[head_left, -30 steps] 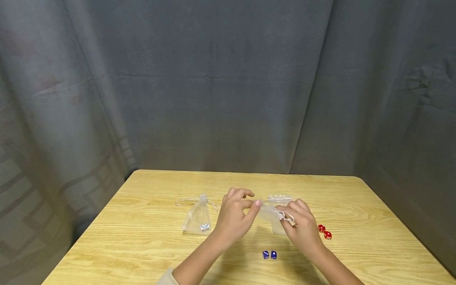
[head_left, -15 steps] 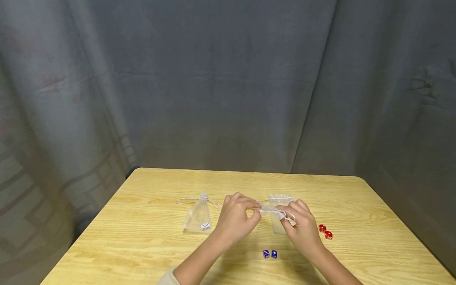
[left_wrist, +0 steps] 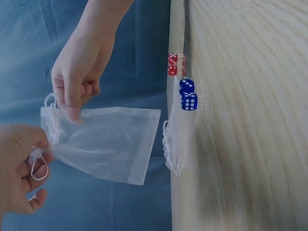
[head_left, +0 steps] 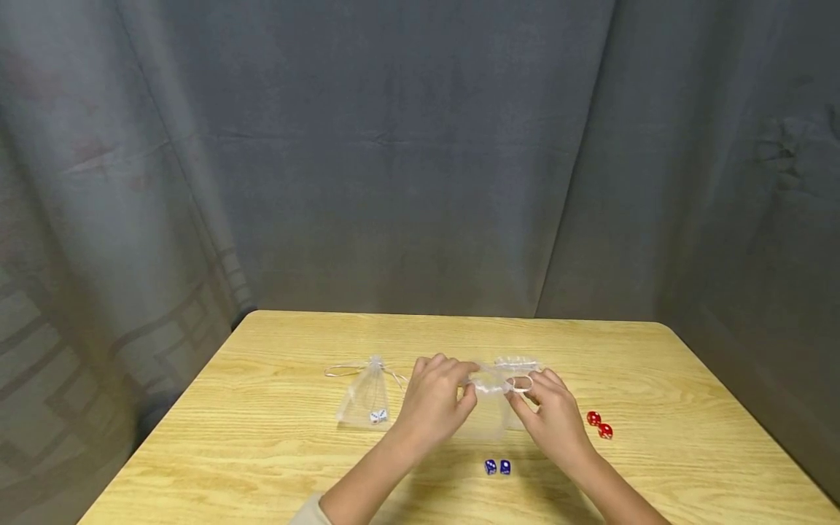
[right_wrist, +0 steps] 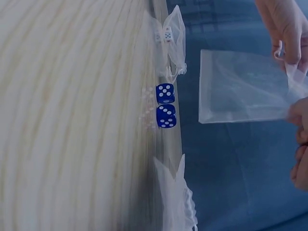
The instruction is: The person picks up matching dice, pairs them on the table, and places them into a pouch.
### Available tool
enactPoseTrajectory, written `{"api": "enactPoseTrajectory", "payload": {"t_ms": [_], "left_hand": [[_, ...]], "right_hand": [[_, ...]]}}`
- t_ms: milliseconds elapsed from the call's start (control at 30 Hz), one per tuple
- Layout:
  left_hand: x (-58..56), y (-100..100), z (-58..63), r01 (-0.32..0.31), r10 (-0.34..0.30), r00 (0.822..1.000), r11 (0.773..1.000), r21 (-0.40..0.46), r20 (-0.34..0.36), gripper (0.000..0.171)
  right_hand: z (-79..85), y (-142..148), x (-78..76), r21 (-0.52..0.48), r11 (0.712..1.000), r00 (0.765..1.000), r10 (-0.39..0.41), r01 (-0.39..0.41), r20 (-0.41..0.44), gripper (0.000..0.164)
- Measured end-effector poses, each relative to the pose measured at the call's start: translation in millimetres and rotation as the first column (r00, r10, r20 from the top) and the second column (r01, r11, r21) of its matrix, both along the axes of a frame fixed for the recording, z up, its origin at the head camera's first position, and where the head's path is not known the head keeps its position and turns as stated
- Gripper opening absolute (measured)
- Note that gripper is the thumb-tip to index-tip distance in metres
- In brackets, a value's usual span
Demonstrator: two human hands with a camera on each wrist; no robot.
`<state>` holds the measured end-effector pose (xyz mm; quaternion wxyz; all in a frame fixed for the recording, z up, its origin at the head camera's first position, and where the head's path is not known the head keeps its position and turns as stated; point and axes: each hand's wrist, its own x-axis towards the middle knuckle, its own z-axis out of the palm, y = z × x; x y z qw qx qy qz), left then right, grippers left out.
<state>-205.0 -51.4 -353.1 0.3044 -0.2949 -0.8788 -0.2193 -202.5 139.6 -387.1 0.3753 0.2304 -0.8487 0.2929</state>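
A sheer white drawstring pouch hangs flat between my hands, held over the table. My left hand pinches one top corner, where a cord loop sticks out past the fingers in the left wrist view. The other top corner is gripped by my right hand between thumb and fingers, with another loop of cord beside it. No dice show inside this pouch. Nearer the body, below the pouch, two blue dice sit side by side on the wood.
Left of the hands lies a cinched pouch with two white dice inside. Behind my right hand is another sheer pouch, partly hidden. Two red dice rest to the right on the wooden table. Grey curtains hang behind.
My left fingers have closed on the pouch's top edge. The pouch, bunched and sideways before, now hangs spread with its bottom downward. The dice stay in place.
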Motion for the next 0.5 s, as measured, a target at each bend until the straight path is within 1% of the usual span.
{"api": "enactPoseTrajectory", "payload": {"t_ms": [100,167,233,267,333,400,500], "left_hand": [[0.2,-1.0,1.6,-0.018,0.018,1.0,1.0,-0.014,-0.002,0.023],[0.1,-1.7,2.5,-0.029,0.029,1.0,0.999,-0.023,-0.001,0.023],[-0.2,-2.2,3.2,-0.035,0.035,0.999,0.999,-0.024,0.0,0.024],[-0.3,-2.3,3.5,-0.037,0.037,0.999,0.999,-0.022,0.001,0.024],[-0.6,-2.5,3.9,-0.038,0.038,0.999,0.999,-0.017,0.0,0.024],[-0.8,-2.6,4.2,-0.039,0.039,0.999,0.999,-0.01,0.001,0.023],[-0.8,-2.5,4.3,-0.042,0.042,0.999,0.999,-0.005,0.002,0.024]], "right_hand": [[-0.5,-0.4,0.6,0.026,0.999,0.993,-0.032,0.029,0.111,0.01],[-1.0,-0.3,1.5,0.065,0.997,0.974,-0.056,0.043,0.22,0.009],[-1.4,-0.2,2.3,0.11,0.993,0.939,-0.072,0.037,0.337,0.01],[-1.8,-0.2,2.7,0.133,0.991,0.915,-0.076,0.025,0.396,0.011],[-2.8,-0.1,3.4,0.183,0.983,0.871,-0.082,-0.009,0.485,0.014],[-4.2,0.1,4.4,0.222,0.973,0.828,-0.079,-0.056,0.555,0.016],[-7.1,1.1,5.9,0.265,0.956,0.781,-0.068,-0.128,0.621,0.018]]}}
